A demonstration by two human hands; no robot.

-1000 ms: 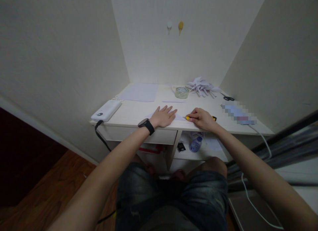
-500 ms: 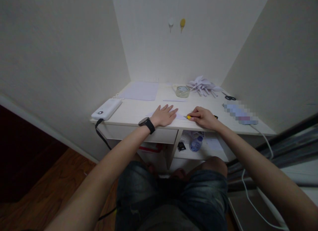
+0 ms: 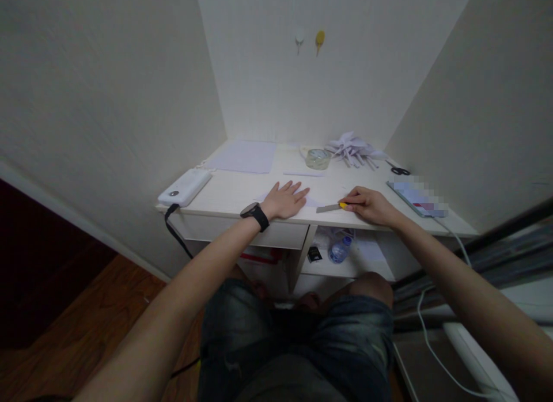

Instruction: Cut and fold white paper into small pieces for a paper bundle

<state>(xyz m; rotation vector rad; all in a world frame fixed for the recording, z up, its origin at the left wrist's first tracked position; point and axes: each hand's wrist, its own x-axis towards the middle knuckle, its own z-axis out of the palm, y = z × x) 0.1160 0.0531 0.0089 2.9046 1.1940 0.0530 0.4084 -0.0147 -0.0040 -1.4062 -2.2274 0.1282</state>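
Observation:
My left hand lies flat with its fingers spread, pressing on a piece of white paper near the desk's front edge. Most of that paper is hidden beneath the hand. To the right, my right hand is closed around a utility knife with a yellow part by the fingers. Its long blade sticks out leftward, low over the desk, with the tip close to the paper's right end. Whether the blade touches the desk, I cannot tell.
On the white desk are a tape roll, folded paper pinwheels, scissors, a paper sheet and a thin paper strip. A white power bank stands left, a tablet right. A bottle lies on the shelf below.
My right hand has moved right with the utility knife, drawing it off the paper's right end, so more of the blade shows. The left hand has stayed in place.

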